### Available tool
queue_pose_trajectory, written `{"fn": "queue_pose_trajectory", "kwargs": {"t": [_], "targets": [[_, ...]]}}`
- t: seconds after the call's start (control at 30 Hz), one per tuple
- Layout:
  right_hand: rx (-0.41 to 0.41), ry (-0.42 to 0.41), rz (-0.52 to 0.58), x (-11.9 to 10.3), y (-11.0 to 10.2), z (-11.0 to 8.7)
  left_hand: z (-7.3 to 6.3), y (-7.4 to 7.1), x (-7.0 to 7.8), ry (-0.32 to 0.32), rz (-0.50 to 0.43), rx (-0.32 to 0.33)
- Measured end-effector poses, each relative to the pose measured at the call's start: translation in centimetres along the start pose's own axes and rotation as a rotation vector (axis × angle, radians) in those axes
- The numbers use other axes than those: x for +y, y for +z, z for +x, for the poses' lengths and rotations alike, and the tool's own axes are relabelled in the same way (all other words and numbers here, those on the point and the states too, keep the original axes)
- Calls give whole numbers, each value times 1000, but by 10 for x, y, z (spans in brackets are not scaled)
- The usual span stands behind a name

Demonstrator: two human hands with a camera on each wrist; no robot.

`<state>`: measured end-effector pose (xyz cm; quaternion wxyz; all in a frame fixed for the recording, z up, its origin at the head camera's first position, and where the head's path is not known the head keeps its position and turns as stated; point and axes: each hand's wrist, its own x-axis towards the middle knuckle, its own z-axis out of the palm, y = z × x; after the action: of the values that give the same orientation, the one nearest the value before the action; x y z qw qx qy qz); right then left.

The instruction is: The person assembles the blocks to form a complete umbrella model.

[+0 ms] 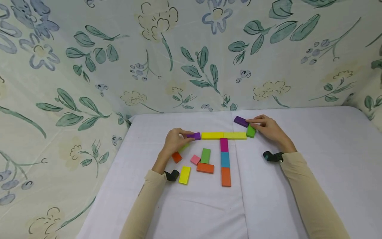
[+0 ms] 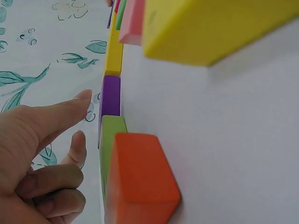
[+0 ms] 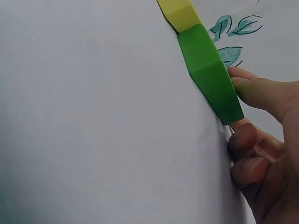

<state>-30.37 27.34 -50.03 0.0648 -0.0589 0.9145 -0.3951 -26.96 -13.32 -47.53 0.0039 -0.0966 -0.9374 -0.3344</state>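
In the head view my left hand [image 1: 174, 141] is at a small purple block [image 1: 195, 136], left of two yellow blocks [image 1: 212, 135] laid end to end. The left wrist view shows the thumb and forefinger apart, just above that purple block [image 2: 111, 95]. A light green block [image 2: 112, 128] and an orange block [image 2: 142, 172] lie near it. My right hand [image 1: 270, 129] pinches the right end of a dark purple block [image 1: 241, 121]. Its thumb is right by a green block [image 1: 251, 131] at the row's right end; in the right wrist view that green block [image 3: 210, 72] hides the purple one.
Below the row stand magenta [image 1: 224, 145], blue [image 1: 225, 159] and orange [image 1: 226, 177] blocks in a column. Loose to its left lie a green block [image 1: 205, 155], a pink block [image 1: 195, 159], an orange block [image 1: 205, 168] and a yellow block [image 1: 184, 175]. White cloth [image 1: 209, 212] covers the table.
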Motion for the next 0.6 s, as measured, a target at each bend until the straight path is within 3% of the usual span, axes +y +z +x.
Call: {"fn": "queue_pose_trajectory", "kwargs": {"t": [0.33, 0.6], "targets": [[-9, 21, 17, 1, -1, 0, 6, -4, -6, -63, 66, -47], [-2, 32, 23, 2, 0, 0, 12, -4, -7, -73, 82, -113]]}}
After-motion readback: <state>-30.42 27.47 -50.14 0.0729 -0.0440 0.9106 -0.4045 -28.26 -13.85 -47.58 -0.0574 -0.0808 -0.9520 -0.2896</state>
